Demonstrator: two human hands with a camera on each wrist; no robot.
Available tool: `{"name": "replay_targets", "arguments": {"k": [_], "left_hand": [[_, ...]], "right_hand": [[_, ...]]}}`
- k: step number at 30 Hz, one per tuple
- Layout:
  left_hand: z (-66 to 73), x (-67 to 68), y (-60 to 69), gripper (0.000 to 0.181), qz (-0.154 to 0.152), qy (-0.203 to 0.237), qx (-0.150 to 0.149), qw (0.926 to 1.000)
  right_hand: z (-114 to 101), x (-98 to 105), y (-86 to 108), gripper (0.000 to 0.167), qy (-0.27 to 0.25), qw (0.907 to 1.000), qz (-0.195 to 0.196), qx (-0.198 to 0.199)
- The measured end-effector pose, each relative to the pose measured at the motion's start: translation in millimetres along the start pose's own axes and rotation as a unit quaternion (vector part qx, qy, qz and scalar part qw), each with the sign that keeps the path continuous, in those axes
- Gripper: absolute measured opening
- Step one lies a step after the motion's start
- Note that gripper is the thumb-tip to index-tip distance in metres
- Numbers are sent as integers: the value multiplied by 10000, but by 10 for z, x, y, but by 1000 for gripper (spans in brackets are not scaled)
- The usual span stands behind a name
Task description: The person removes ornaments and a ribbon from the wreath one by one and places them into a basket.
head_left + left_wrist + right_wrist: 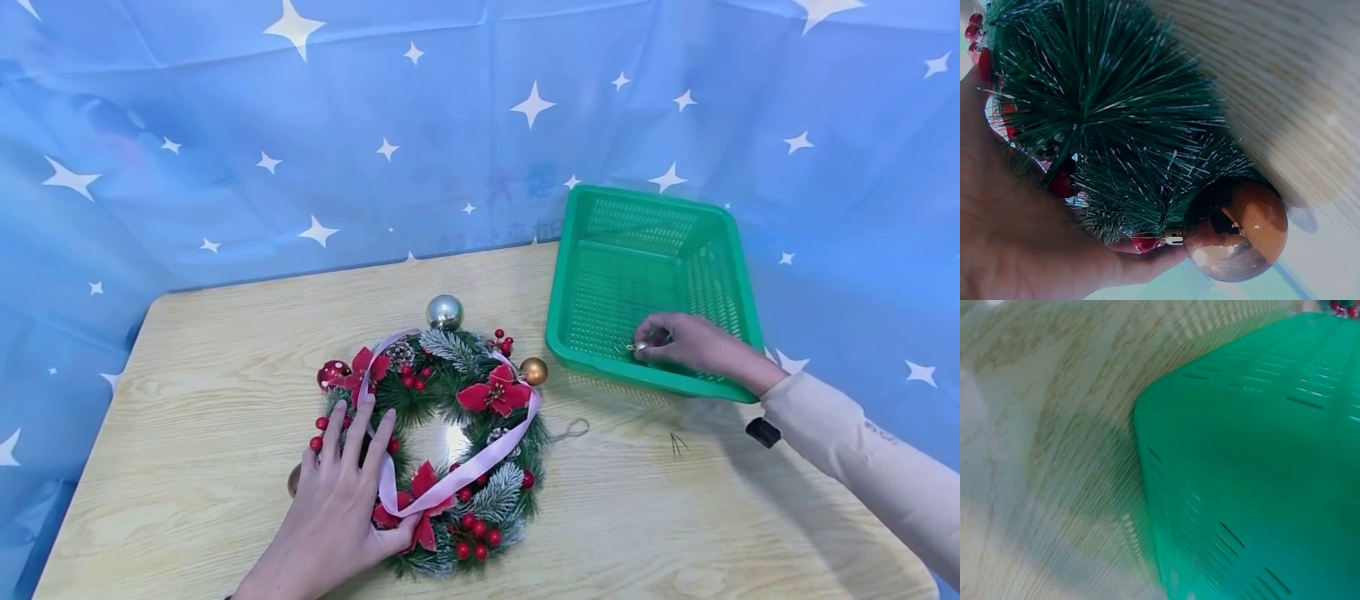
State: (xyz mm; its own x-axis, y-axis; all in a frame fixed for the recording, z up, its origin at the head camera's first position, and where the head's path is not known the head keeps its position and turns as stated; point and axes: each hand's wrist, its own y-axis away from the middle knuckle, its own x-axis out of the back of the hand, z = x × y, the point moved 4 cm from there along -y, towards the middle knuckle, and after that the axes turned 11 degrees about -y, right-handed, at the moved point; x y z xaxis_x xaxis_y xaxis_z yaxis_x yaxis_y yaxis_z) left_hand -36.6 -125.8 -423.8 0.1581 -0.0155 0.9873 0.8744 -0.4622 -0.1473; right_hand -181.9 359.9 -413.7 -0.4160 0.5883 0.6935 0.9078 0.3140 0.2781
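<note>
A green wreath (pixel 408 400) with red flowers, berries and a pink ribbon (pixel 487 454) lies on the table. My left hand (pixel 337 508) rests on its left side, fingers spread over the ribbon and berries. The left wrist view shows that hand (pixel 1035 237) against the needles, beside a copper ball (pixel 1238 228). Inside the green basket (pixel 626 367), my right hand (pixel 686 342) pinches a small ornament with a metallic cap (pixel 640 346); most of the ornament is hidden by the fingers. The right wrist view shows only the basket's outside (pixel 1229 444), not the hand.
Around the wreath sit a silver ball (pixel 445 312), a gold ball (pixel 533 371) and a spotted red ball (pixel 333 374). A wire loop (pixel 577 428) sticks out at the wreath's right, and thin dark wires (pixel 678 444) lie before the basket. A blue starry cloth (pixel 450 108) hangs behind.
</note>
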Motion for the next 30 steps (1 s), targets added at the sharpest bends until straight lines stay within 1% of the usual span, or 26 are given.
{"name": "replay_targets", "arguments": {"k": [5,11,16,22,26,30], "left_hand": [[2,9,7,128,-51,2,67,10000],[2,10,10,127,-33,7,42,10000],[-8,15,-3,125,67,-29,-43,10000],[-15,33,-7,124,213,-33,-150,9997],[-22,20,-13,125,129,-57,-145,9998],[-39,8,-15,126,40,-65,-135,9999]], "right_hand": [[-7,0,-18,19,-95,9998,-127,-116],[-8,21,1,35,-148,9995,-72,-280],[4,57,32,41,-343,9991,103,-227],[13,117,66,42,-605,9972,432,-27],[-30,153,101,45,-784,9946,676,33],[-77,163,161,48,-823,9929,846,124]]}}
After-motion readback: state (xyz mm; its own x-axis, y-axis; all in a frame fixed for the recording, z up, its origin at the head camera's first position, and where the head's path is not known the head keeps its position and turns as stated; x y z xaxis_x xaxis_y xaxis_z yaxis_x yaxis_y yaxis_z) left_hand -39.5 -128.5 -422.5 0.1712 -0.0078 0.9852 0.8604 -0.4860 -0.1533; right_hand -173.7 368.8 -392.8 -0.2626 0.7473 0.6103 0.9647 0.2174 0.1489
